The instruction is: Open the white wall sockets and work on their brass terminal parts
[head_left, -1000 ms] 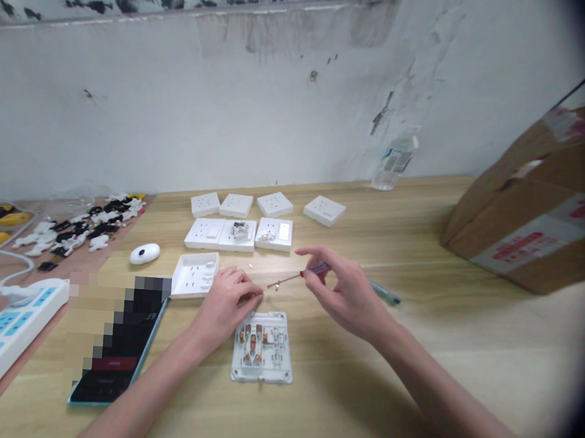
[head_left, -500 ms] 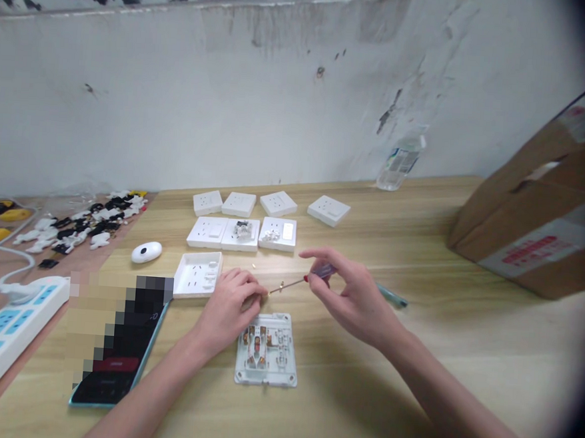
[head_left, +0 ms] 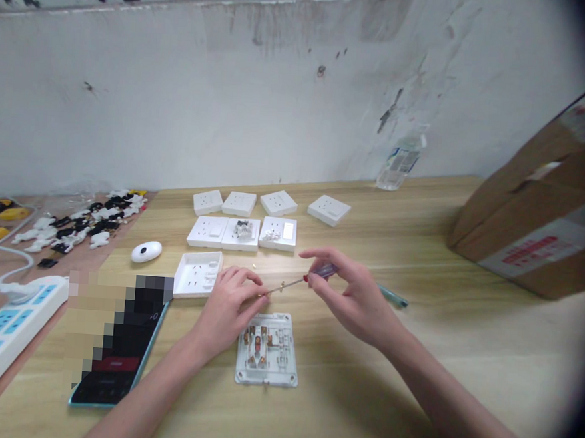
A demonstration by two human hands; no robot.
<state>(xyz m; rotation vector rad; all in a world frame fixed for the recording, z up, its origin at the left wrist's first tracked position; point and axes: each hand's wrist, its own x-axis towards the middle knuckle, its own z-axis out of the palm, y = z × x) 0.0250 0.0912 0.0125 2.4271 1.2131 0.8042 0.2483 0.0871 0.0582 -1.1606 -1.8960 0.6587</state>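
My right hand [head_left: 350, 293] is closed round the handle of a screwdriver [head_left: 295, 284], thumb below and index finger stretched over it. The thin shaft points left, its tip at the fingertips of my left hand [head_left: 234, 302]. There my left thumb and fingers pinch a small brass-coloured part [head_left: 263, 294], mostly hidden. Another small brass piece [head_left: 282, 286] shows beside the shaft. Just below my hands lies an opened socket panel [head_left: 269, 351], back side up, with brass contacts inside. Left of my left hand is a white socket cover [head_left: 196, 275].
Several white socket panels [head_left: 238, 204] stand in rows at the back; two carry small loose parts. At left are a phone [head_left: 130, 348], a white oval device [head_left: 146, 251], a power strip [head_left: 9, 326] and a parts pile [head_left: 79, 224]. A pen [head_left: 392, 296], bottle [head_left: 401, 161] and carton [head_left: 538, 216] are right.
My left thumb has straightened and shifted slightly right along the brass-coloured part at the screwdriver tip. My right hand and the socket panel are nearly still.
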